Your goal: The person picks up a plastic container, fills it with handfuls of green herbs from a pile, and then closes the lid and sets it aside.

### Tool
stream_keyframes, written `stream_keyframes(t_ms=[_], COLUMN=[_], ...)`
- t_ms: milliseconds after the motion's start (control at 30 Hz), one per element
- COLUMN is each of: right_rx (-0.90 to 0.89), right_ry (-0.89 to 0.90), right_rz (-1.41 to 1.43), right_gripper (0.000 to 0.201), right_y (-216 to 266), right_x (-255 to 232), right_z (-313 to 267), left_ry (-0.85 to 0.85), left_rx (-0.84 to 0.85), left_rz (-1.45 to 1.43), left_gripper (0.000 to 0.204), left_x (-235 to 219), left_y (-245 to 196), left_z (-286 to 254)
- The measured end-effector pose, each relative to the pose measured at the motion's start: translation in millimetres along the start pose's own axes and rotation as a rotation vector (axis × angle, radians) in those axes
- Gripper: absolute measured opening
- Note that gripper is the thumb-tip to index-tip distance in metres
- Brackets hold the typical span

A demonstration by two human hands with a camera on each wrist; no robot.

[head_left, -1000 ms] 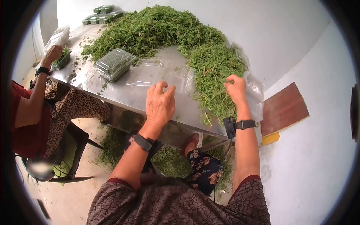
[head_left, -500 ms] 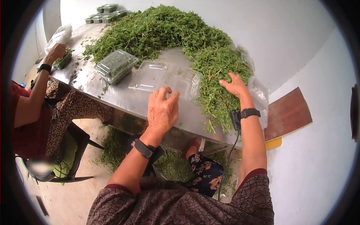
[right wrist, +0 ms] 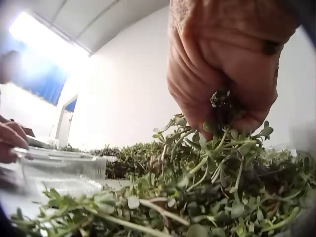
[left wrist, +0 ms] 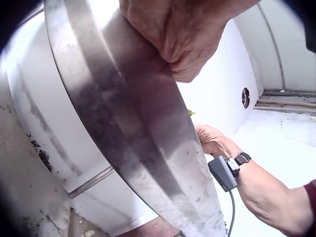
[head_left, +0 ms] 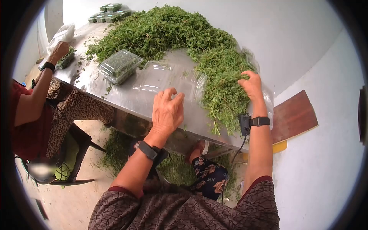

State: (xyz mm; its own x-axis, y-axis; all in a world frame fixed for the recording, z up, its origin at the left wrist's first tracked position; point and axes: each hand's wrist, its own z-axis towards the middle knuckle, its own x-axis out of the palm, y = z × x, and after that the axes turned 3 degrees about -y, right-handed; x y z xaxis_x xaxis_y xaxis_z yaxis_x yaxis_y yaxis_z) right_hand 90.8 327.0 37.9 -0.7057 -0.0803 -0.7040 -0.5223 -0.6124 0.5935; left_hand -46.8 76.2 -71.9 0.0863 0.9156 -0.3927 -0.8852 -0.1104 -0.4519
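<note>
In the head view, an opened clear plastic container (head_left: 152, 78) lies on the metal table. My left hand (head_left: 167, 111) is at its near edge with bent fingers; the right wrist view shows those fingers (right wrist: 11, 140) at the rim of the container (right wrist: 64, 170). At the right side of the large heap of leafy greens (head_left: 220, 69) is my right hand (head_left: 253, 86). Up close, its fingers pinch some stems and leaves (right wrist: 222, 143) of the heap, and the palm (right wrist: 227, 59) faces down. In the left wrist view, the left fingertips are hidden.
A closed, filled container (head_left: 120, 66) stands left of the opened one. Smaller filled boxes (head_left: 111, 17) are stacked at the back left. Another person's hand (head_left: 59, 51) is beside a small box of greens (head_left: 66, 59). A reddish board (head_left: 295, 117) leans at the right.
My right hand has opened over the heap, shifted to the right and closed its fingers on greens there. My left hand has moved only slightly to the right and down, staying by the opened container.
</note>
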Motion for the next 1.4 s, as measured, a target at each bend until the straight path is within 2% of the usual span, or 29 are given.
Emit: stream_keyframes(t_ms=[100,133,167,233,267,400,500,533,633,667,700,767,800,833,900,933,967,1033,1067,1100,1200,1333,1400], right_rx=[-0.011,-0.062,-0.061,-0.006,0.07,0.084,0.099,0.055,0.065,-0.021,-0.026,0.005,-0.078,-0.082,0.084,0.028,0.027,0.003,-0.01,-0.011,0.08,0.049,0.187], right_ry=[0.014,0.106,0.106,0.333,0.405,0.387,0.37,0.323,0.34,0.226,0.227,0.119,-0.018,-0.017,0.008,-0.075,-0.075,-0.137,-0.14,-0.141,-0.109,-0.102,0.0], right_rz=[0.104,-0.008,-0.009,-0.13,-0.134,-0.256,-0.456,-0.529,-0.628,-0.598,-0.598,-0.488,-0.459,-0.459,-0.322,-0.275,-0.277,-0.038,0.08,0.078,0.468,0.594,0.515], right_gripper=[0.032,0.043,0.043,0.059,0.075,0.083,0.091,0.085,0.075,0.059,0.059,0.049,0.04,0.04,0.032,0.026,0.026,0.027,0.027,0.027,0.019,0.022,0.031], right_y=[9.2,8.1,6.2,4.2,6.0,12.3,16.3,12.0,14.7,8.3,3.5,-8.5,-6.2,-3.0,7.0,-0.5,0.3,8.6,-1.6,4.8,49.6,86.4,106.0], right_x=[-11.3,-12.3,-10.4,-4.6,-4.2,8.7,21.1,27.3,32.6,35.3,37.4,40.6,41.6,37.3,23.6,22.2,16.3,1.7,-0.7,-3.7,-19.1,-13.0,-4.2], right_z=[-6.1,-6.7,-9.5,-17.4,-17.9,-32.4,-39.5,-40.9,-44.3,-48.9,-46.8,-41.6,-45.0,-44.2,-42.6,-38.8,-36.8,-34.4,-24.9,-24.6,-35.4,-47.2,-56.9], left_ry=[-0.013,-0.015,-0.017,-0.025,-0.033,-0.029,-0.031,-0.038,-0.03,-0.016,-0.02,-0.028,-0.03,-0.023,-0.018,-0.002,0.014,0.008,0.003,0.001,0.006,0.014,0.015], left_rx=[0.016,0.017,0.019,0.016,0.012,0.027,0.023,0.02,0.01,0.008,0.005,0.035,0.032,0.055,0.077,0.099,0.122,0.128,0.134,0.134,0.132,0.128,0.129], left_rz=[0.002,0.006,0.01,0.001,-0.008,0.003,0.006,-0.009,-0.032,-0.047,-0.044,-0.083,-0.08,-0.088,-0.095,-0.1,-0.106,-0.11,-0.113,-0.115,-0.122,-0.12,-0.122], left_gripper=[0.025,0.025,0.025,0.025,0.025,0.025,0.024,0.025,0.028,0.03,0.03,0.034,0.034,0.035,0.036,0.036,0.036,0.036,0.035,0.035,0.036,0.036,0.036], left_x=[2.9,3.4,3.2,1.4,0.4,3.5,2.9,1.2,-1.2,-1.5,-1.9,-3.1,-3.6,-3.6,-3.1,-2.9,-2.6,-1.8,-1.7,-2.0,-3.1,-2.9,-2.8], left_y=[2.2,2.7,2.9,0.7,0.2,3.6,3.5,1.7,0.7,0.6,0.4,0.7,1.0,1.2,2.1,2.7,3.2,3.9,3.7,3.3,2.5,2.6,3.1], left_z=[-0.9,-0.9,-1.0,0.1,0.6,-1.3,-0.7,0.2,-0.5,-0.4,0.2,0.4,0.2,0.2,0.0,-0.5,-0.9,-1.3,-1.6,-1.6,-1.0,-1.2,-1.9])
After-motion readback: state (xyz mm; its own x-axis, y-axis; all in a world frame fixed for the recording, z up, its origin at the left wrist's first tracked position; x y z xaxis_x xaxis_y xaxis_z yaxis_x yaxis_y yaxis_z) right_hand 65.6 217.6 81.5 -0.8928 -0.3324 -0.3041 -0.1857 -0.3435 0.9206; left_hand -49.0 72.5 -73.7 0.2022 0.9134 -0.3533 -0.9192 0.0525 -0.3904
